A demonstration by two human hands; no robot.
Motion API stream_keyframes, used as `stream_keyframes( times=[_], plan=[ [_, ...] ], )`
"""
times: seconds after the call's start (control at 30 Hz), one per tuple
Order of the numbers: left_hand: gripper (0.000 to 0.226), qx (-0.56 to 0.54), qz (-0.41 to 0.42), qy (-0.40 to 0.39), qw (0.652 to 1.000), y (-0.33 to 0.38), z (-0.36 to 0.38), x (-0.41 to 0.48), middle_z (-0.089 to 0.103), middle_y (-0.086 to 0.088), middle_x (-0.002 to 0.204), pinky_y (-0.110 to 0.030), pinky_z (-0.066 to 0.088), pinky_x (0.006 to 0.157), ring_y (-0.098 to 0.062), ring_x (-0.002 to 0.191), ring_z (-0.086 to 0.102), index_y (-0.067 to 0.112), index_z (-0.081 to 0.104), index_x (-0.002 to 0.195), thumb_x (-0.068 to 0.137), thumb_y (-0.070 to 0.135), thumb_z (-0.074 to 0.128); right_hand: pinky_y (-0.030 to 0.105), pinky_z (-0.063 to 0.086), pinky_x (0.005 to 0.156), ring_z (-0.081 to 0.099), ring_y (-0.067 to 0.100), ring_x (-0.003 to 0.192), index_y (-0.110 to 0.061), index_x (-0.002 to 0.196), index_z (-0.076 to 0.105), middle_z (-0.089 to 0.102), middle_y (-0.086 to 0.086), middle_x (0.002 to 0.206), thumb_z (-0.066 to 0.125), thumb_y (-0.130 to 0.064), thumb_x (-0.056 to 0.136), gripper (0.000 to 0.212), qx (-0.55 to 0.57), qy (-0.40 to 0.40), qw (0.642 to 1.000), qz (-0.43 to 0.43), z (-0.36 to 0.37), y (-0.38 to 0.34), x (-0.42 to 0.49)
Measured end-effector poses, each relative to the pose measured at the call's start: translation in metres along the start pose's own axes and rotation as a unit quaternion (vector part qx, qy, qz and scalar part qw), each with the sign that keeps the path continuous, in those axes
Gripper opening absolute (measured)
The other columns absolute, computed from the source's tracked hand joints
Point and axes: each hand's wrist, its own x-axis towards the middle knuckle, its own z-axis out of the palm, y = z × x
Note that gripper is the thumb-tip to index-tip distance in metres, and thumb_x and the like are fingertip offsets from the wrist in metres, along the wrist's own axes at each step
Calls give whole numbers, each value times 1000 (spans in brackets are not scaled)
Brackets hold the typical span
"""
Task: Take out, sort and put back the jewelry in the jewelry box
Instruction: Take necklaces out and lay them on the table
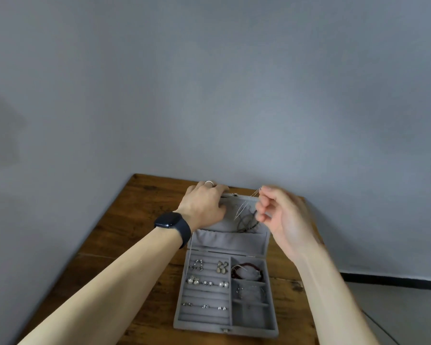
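A grey velvet jewelry box (202,326) lies open on a wooden table (125,227). My left hand (204,205) grips the top edge of the raised lid (232,239). My right hand (281,215), blurred, pinches a thin silver necklace chain (241,207) in front of the lid, beside dark necklaces (246,222) hanging into the lid pocket. In the ring rolls on the left sit several rings and earrings (207,282). A red bead bracelet (246,270) fills the upper right compartment, and a thin silver chain (250,291) lies in the one below.
The table stands against a plain grey wall (209,95). Its right edge drops to a light floor (396,307) with a dark skirting strip. A black smartwatch (171,221) is on my left wrist and a ring on one left finger.
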Motion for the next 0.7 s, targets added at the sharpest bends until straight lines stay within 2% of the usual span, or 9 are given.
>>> stream_keyframes(
  times=[0.07, 0.13, 0.2, 0.27, 0.4, 0.47, 0.57, 0.63, 0.7],
  plan=[
    [50, -23, 5, 16, 1000, 9, -8, -5, 57, -1, 137, -44, 31, 110, -26, 129, 46, 32, 51, 140, 90, 35, 56, 30, 31, 57, 41, 17, 62, -16, 68, 62, 43, 4, 67, 66, -17, 82, 15, -18, -46, 999, 0, -8, -12, -8],
    [46, -66, 24, 35, 997, 21, -19, -12, 61, 5, 131, -42, 34, 109, -21, 126, 50, 37, 58, 132, 87, 40, 56, 29, 30, 56, 40, 17, 61, -17, 67, 63, 42, 4, 67, 65, -18, 82, 16, -48, -70, 996, -3, -16, -23, -17],
    [34, -179, 39, 42, 982, 36, -31, -23, 68, 15, 119, -33, 42, 103, -9, 117, 58, 38, 68, 118, 85, 39, 59, 30, 30, 56, 40, 17, 61, -16, 66, 62, 42, 4, 67, 65, -18, 83, 17, -60, -79, 995, -5, -22, -33, -26],
    [20, -297, 48, 10, 954, 55, -44, -37, 73, 18, 105, -24, 45, 95, 0, 105, 64, 36, 75, 104, 87, 30, 66, 31, 30, 56, 40, 18, 60, -15, 65, 61, 41, 5, 66, 65, -17, 83, 19, -64, -83, 994, -9, -26, -41, -37],
    [17, -408, 100, -50, 906, 89, -65, -68, 77, 9, 97, -40, 49, 102, -11, 102, 70, 29, 79, 95, 81, 32, 70, 31, 31, 57, 39, 18, 61, -9, 67, 51, 39, 7, 68, 64, -18, 85, 24, -85, -95, 991, -28, -29, -59, -61],
    [17, -417, 111, -56, 900, 104, -74, -82, 77, 6, 98, -48, 49, 102, -16, 103, 70, 29, 79, 95, 81, 36, 70, 30, 32, 57, 39, 17, 60, -7, 68, 48, 38, 7, 68, 63, -19, 85, 25, -90, -96, 991, -35, -30, -70, -75],
    [14, -423, 102, -48, 899, 119, -87, -101, 77, 4, 94, -53, 52, 95, -24, 95, 69, 26, 78, 89, 82, 37, 71, 30, 33, 58, 41, 16, 60, -10, 68, 51, 41, 5, 67, 62, -19, 84, 21, -96, -106, 989, -31, -33, -89, -96],
    [9, -436, 93, -54, 894, 126, -96, -113, 76, -4, 95, -51, 51, 88, -28, 90, 69, 20, 77, 92, 87, 26, 73, 30, 33, 58, 41, 16, 60, -13, 67, 55, 43, 3, 67, 61, -19, 84, 18, -92, -113, 989, -23, -35, -99, -110],
    [9, -448, 84, -69, 887, 132, -103, -128, 77, -6, 98, -42, 46, 82, -16, 84, 70, 11, 76, 96, 92, 15, 69, 29, 33, 57, 41, 16, 59, -15, 66, 54, 42, 1, 66, 60, -18, 83, 18, -93, -119, 988, -17, -38, -105, -125]
  ],
)
